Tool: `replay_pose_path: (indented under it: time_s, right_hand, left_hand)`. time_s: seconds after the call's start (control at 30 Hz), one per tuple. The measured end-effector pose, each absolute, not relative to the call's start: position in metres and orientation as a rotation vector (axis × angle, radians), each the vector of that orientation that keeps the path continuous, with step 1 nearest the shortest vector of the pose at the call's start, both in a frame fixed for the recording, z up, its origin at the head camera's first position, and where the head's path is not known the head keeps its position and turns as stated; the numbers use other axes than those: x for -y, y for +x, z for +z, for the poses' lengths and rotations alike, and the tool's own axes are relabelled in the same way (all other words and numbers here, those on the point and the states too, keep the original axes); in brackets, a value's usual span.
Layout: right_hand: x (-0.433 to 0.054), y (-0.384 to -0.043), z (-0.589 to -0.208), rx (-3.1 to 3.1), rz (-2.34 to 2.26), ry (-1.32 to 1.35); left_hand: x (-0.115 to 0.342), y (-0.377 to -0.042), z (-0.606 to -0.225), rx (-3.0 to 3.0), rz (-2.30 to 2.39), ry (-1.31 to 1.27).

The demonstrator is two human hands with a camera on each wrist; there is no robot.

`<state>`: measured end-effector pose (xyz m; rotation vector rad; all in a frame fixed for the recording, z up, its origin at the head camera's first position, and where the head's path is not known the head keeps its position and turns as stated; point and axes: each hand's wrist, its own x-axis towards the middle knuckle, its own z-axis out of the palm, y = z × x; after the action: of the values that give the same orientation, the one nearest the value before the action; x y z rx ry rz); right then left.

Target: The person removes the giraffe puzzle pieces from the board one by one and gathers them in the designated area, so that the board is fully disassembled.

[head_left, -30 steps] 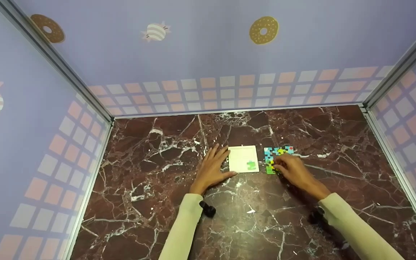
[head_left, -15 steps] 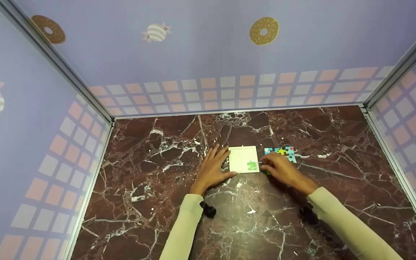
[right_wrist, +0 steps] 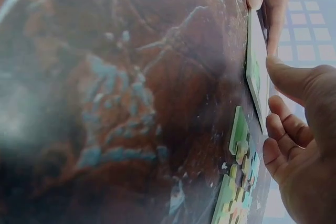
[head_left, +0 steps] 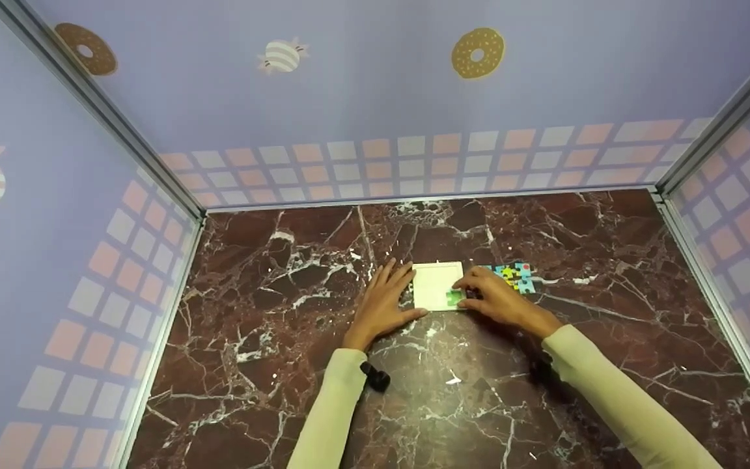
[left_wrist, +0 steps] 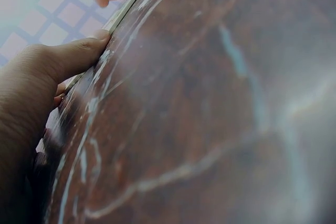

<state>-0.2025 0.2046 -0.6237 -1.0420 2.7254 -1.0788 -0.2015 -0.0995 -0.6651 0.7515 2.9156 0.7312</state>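
A pale square puzzle tray (head_left: 430, 283) lies flat on the marbled table, with a green puzzle piece (head_left: 453, 298) at its lower right corner. My left hand (head_left: 381, 306) rests spread along the tray's left side, thumb at the lower corner. My right hand (head_left: 492, 296) is at the tray's right edge; its thumb and forefinger reach over the green piece. In the right wrist view, the right thumb and bent fingers stand apart with a gap between them, and nothing shows lifted. Whether the fingertips touch the piece is hard to see.
Several blue, yellow and green puzzle pieces (head_left: 515, 277) lie right of the tray, partly hidden behind the right hand; the right wrist view shows a green-edged piece (right_wrist: 239, 129) among them. Patterned walls (head_left: 375, 163) enclose the table at the back and sides.
My right hand has moved left, from over the loose pieces to the tray's right edge beside the green piece. My left hand has stayed in place.
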Motion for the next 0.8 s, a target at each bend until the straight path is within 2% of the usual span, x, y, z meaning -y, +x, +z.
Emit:
replay_pose_path:
  time_s: [0.37,0.8]
  right_hand:
    - [-0.210,-0.219,-0.654,-2.761,-1.109,-1.258]
    - [-0.197,-0.207,-0.626,-2.805,-0.955,-1.094]
  left_hand:
    - [0.098,-0.201,-0.667,-2.914,0.724,0.738]
    - [0.099,-0.202,-0.668,-2.926,0.721,0.738]
